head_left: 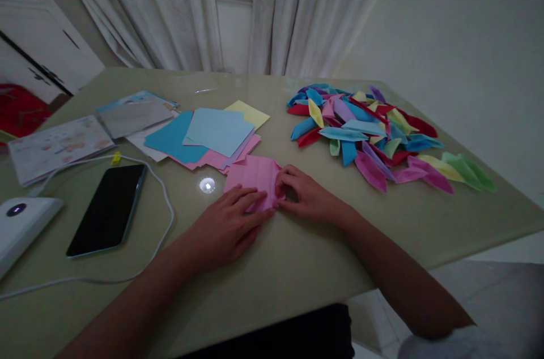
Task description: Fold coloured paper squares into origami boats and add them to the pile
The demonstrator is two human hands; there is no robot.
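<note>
A creased pink paper square (254,175) lies flat on the greenish table (297,268). My left hand (225,226) rests on its near edge with the fingers stretched flat over the paper, pressing it down. My right hand (302,193) is at the paper's right corner, its fingertips pinched on the edge. Just behind the pink sheet sits a loose stack of coloured paper squares (212,135), blue, pink and yellow.
A pile of folded coloured paper pieces (369,132) covers the right side of the table. A black phone (108,209) lies at left, ringed by a white cable (165,200) and a white device (19,223). Printed sheets (59,144) lie at far left. Curtains hang behind.
</note>
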